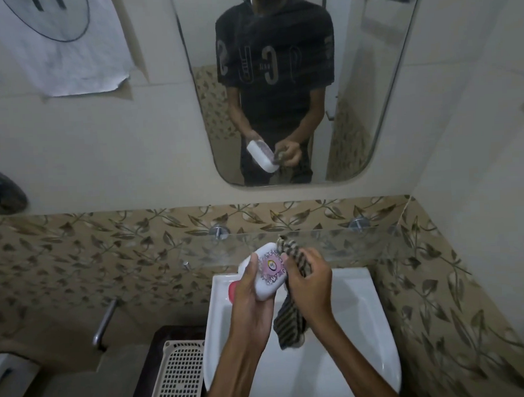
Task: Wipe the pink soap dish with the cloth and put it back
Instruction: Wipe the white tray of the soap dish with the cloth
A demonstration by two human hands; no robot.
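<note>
Holding soap dish (268,273) at frame centre above sink (359,320); my left hand (253,300) is closing its grip round dish. Right hand (307,276) is pinching striped cloth (290,323) against dish edge. Risk I am judging: hard rubbing levering smooth dish loose, dropping into sink; dangling cloth tail snagging.

Soap dish (268,273) glossy plastic – cloth (290,320) striped woven; basin (365,329) glazed ceramic.
</note>
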